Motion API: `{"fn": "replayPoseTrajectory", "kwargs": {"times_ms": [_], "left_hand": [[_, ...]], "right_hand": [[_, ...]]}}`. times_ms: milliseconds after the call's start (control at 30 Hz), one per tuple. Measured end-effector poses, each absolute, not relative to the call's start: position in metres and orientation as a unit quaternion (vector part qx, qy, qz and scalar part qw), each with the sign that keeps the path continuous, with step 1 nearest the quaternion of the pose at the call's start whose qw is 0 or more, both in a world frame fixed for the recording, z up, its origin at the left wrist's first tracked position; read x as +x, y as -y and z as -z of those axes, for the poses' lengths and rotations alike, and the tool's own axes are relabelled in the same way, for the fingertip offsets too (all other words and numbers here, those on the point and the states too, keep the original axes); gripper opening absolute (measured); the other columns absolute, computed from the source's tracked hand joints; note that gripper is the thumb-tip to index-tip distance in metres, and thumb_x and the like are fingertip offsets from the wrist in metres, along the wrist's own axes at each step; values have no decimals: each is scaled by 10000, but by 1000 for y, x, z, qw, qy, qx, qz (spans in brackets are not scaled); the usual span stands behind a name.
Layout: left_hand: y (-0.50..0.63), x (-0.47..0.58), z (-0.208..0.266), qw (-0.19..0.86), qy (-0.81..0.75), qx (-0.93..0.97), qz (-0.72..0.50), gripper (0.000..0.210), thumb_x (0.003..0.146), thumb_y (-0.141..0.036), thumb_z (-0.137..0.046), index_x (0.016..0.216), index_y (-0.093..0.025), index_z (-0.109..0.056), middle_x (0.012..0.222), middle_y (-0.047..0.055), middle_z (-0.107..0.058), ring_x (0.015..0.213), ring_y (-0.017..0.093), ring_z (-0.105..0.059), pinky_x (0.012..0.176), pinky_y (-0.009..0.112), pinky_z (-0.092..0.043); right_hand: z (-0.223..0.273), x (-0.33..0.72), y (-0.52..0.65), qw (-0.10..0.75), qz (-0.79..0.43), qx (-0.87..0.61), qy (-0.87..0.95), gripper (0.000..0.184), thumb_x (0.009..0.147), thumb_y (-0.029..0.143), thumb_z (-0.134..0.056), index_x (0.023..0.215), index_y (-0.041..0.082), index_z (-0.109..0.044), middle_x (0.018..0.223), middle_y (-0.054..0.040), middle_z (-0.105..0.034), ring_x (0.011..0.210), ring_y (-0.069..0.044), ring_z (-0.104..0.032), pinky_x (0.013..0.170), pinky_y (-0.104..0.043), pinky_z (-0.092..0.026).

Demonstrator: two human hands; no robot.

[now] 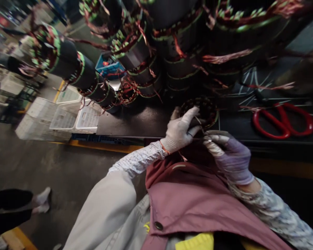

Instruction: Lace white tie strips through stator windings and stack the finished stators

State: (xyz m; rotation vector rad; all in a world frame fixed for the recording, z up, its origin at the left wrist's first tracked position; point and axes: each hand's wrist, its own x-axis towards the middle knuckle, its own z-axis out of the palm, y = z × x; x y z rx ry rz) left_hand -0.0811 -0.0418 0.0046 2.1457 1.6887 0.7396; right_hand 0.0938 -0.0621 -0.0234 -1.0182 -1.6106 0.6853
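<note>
Part in work was a wound ring, on the surface near its front edge, right in front of the person. Short, round, dark; reddish-brown windings packed inside, finer detail lost in shadow and blur.

Left hand, white knit glove with an orange-edged cuff, had its fingers over the ring's near side; couldn't tell if that grip was closed on it. Right hand, purple glove with pale fingertips, had thumb and fingers pinched together on a thin strand just beside the ring.

Writing: only a yellow mark on the grey garment, too blurred to read.

Materials: behind the ring, stacked cylinders, smooth dark-grey walls, green edging, pale-green tabs round the rims, frayed coppery leads sticking out. Scissors to the right, red looped handles, near thin pale strips. Surface was dark, flat, dull sheen. White slatted plastic crates to the left, blue bin behind. Apron was dusty-pink cloth with a dark round snap.
</note>
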Motion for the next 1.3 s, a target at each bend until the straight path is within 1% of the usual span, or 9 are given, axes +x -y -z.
{"fn": "replayPoseTrajectory", "kwargs": {"times_ms": [67, 167, 267, 367, 500, 700, 900, 1100, 1300], "left_hand": [[41, -79, 3, 137, -554, 777, -266, 564, 946, -310, -518, 1471, -144, -395, 1217, 87, -723, 1231, 191, -633, 1287, 486, -100], [38, -79, 7, 120, -512, 805, -275, 487, 965, -337, -483, 1416, -150, -481, 1156, 90, -748, 1179, 183, -665, 1277, 462, -140], [35, -82, 7, 105, -485, 819, -288, 333, 984, -331, -460, 1241, -220, -641, 1150, 59, -754, 1117, 158, -693, 1245, 453, -214], [33, -84, 7, 96, -459, 838, -280, 277, 984, -286, -462, 1110, -279, -709, 1119, 15, -766, 1128, 145, -687, 1221, 471, -240], [33, -84, 8, 91, -460, 846, -253, 294, 982, -257, -460, 1128, -305, -711, 1150, 7, -756, 1160, 142, -670, 1213, 477, -251], [33, -83, 6, 95, -459, 854, -227, 307, 979, -241, -463, 1158, -310, -704, 1174, 12, -747, 1175, 147, -661, 1209, 474, -260], [32, -84, 5, 91, -459, 855, -226, 311, 982, -229, -452, 1139, -310, -709, 1181, 18, -744, 1182, 150, -655, 1187, 468, -291], [31, -86, 12, 96, -448, 851, -255, 308, 995, -259, -440, 1160, -286, -699, 1162, 26, -750, 1162, 128, -663, 1162, 407, -332], [31, -85, 10, 101, -461, 850, -236, 294, 992, -242, -463, 1158, -286, -701, 1154, 35, -753, 1167, 136, -662, 1168, 417, -326]], "right_hand": [[17, 97, 67, 512, -252, -425, 703, 48, 827, 218, -704, 875, 216, -700, 917, -24, -728, 792, -138, -700, 721, -252, -591], [10, 99, 71, 491, -210, -434, 726, 29, 839, 240, -696, 860, 225, -684, 867, -17, -711, 747, -140, -688, 660, -253, -571], [2, 98, 68, 476, -222, -440, 728, 35, 850, 271, -686, 851, 241, -668, 855, -8, -704, 728, -146, -680, 634, -267, -560], [0, 97, 59, 463, -224, -451, 730, 82, 863, 306, -667, 833, 230, -666, 847, -20, -707, 743, -154, -680, 666, -279, -558], [8, 99, 50, 428, -173, -475, 749, 205, 878, 369, -619, 776, 200, -675, 757, -43, -698, 693, -175, -669, 625, -288, -530], [6, 100, 55, 454, -194, -447, 746, 105, 867, 301, -653, 825, 206, -670, 810, -24, -704, 711, -141, -663, 636, -245, -512], [13, 92, 42, 432, -207, -471, 741, 331, 889, 451, -596, 704, 183, -650, 666, -39, -660, 604, -145, -609, 570, -267, -467], [7, 99, 56, 461, -246, -460, 718, 162, 852, 360, -661, 794, 209, -674, 794, -31, -691, 704, -142, -645, 646, -267, -520], [12, 98, 43, 447, -244, -457, 729, 258, 869, 401, -621, 720, 193, -658, 693, -31, -664, 633, -136, -620, 596, -249, -494]]}}
